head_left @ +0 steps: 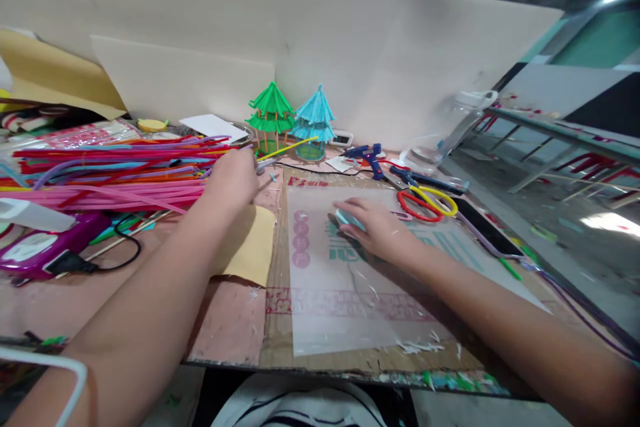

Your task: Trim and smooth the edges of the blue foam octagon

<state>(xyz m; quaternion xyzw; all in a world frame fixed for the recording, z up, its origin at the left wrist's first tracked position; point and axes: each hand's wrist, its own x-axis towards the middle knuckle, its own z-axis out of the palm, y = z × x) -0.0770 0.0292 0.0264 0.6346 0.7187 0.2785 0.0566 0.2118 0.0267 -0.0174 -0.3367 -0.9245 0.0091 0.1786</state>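
My left hand is closed beside the pile of coloured pipe cleaners, its fingertips mostly hidden from me. A yellow pipe cleaner sticks out of it to the right, next to a short greyish piece. My right hand is closed round a small light-blue object whose kind I cannot make out. It is over a translucent printed plastic sheet on the cardboard. Behind the hands stand a green two-tiered pavilion model and a light-blue one.
Scissors with red and yellow handles, a blue glue gun and a phone lie at the right. A clear bottle tilts behind them. A purple device with a cable sits left; yellow sandpaper-like paper lies mid-table.
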